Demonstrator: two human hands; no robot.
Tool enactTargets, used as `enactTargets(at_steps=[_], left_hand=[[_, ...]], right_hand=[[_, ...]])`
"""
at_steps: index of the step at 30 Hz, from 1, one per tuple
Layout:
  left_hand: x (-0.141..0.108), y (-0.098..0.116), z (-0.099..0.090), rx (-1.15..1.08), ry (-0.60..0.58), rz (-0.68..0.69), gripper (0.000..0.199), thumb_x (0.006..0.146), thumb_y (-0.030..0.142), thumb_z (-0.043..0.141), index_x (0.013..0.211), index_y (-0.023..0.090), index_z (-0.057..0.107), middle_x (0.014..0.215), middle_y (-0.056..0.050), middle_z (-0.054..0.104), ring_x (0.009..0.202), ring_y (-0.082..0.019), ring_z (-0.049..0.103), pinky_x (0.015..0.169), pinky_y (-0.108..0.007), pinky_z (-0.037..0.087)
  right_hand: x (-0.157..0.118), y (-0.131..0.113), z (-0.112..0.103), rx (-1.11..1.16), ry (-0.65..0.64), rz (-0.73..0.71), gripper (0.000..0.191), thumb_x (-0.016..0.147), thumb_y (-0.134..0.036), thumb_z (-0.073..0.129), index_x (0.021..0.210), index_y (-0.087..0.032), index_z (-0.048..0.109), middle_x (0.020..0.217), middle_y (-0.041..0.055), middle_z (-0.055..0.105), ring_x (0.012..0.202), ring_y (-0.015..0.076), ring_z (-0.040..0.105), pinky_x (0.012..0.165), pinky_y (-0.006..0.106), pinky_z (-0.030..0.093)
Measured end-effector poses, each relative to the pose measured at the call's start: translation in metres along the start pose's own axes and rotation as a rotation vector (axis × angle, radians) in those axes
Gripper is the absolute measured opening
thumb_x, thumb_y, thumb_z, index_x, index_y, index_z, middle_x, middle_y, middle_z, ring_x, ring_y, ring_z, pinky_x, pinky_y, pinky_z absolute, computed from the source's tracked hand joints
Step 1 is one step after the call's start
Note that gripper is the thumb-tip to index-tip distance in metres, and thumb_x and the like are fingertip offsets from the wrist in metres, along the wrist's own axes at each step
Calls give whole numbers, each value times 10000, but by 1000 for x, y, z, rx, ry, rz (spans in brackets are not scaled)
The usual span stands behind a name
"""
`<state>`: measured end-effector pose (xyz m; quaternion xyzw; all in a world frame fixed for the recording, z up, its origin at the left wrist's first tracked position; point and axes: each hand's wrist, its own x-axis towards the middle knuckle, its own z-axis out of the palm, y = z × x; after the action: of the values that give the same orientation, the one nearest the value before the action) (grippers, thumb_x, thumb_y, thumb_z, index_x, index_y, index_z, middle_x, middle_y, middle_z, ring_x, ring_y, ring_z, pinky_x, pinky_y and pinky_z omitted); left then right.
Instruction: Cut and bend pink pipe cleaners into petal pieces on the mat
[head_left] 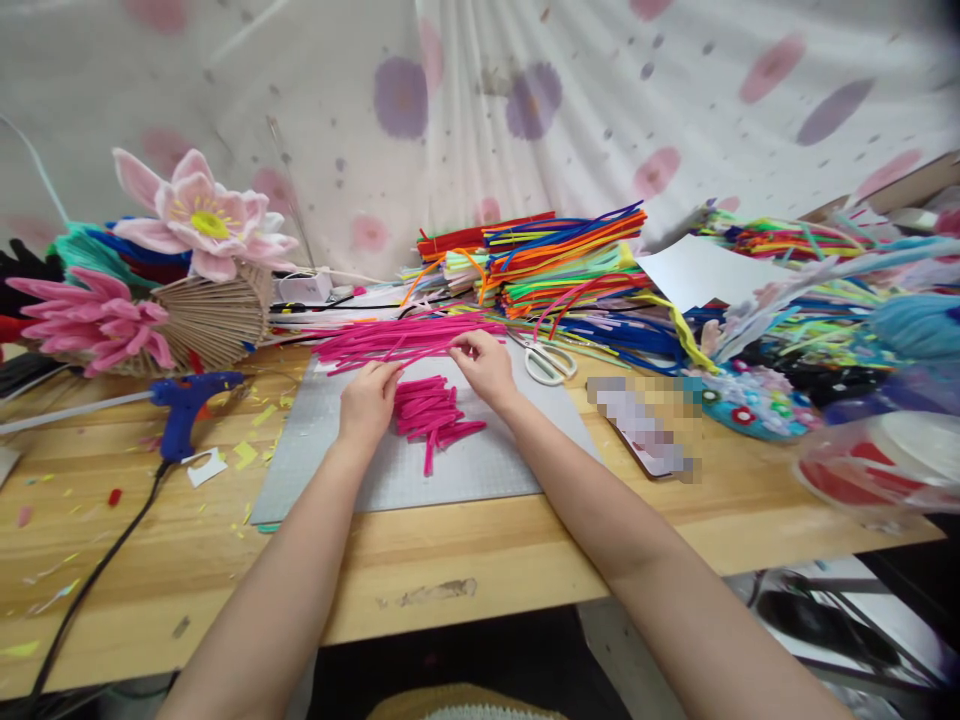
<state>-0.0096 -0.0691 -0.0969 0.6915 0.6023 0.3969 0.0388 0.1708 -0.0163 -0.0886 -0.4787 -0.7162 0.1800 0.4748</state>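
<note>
Over the grey cutting mat [300, 470], my left hand [367, 400] pinches one end of a magenta pipe cleaner [426, 356]. My right hand [486, 368] has its fingers closed on the same stem farther right, so it spans the gap between both hands. Just below lies a pile of short cut magenta pieces [429, 408]. Behind my hands, a bundle of long magenta pipe cleaners [360, 342] stretches across the mat's far edge. White-handled scissors [551, 362] rest right of my right hand, their blades partly hidden.
A blue glue gun [187, 408] with its cord and yellow scraps lie at left, near pink fabric-like flowers [206, 222]. Colourful pipe cleaner bundles [562, 265] are stacked at the back. To the right are a blurred phone [641, 430] and a plastic-wrapped tub [877, 460].
</note>
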Motion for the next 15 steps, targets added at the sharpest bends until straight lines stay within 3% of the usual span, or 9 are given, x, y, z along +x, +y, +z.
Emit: enactTargets(at_steps=[2,5,8,15], left_hand=[[1,1,2,-199,19,-115,235,797,275,494,933,164,650,906,-69,638,764,-154,602,714,-278,465],[1,9,5,-608,4,-403,258,754,291,547,931,122,630,823,-68,649,646,-141,620,589,-265,499],[2,20,7,-887,-93,-608,260,720,296,594,883,95,625,775,-76,666,636,-146,640,554,-245,511],[-1,30,5,-1029,-267,-667,226,691,271,641,859,119,650,887,-90,687,723,-158,664,586,-220,526]], right_hand=[[3,-6,-1,295,-51,130,80,703,-245,582,708,-166,571,671,-7,548,620,102,466,599,239,351],[5,-15,-2,672,-229,329,200,674,-337,614,674,-167,509,550,-52,473,463,56,360,459,204,257],[2,-20,-2,872,-372,392,274,655,-394,632,677,-170,475,512,-71,463,409,33,303,415,189,182],[-5,-23,3,927,-520,371,314,639,-391,657,667,-162,443,537,-57,537,405,23,343,409,169,208]])
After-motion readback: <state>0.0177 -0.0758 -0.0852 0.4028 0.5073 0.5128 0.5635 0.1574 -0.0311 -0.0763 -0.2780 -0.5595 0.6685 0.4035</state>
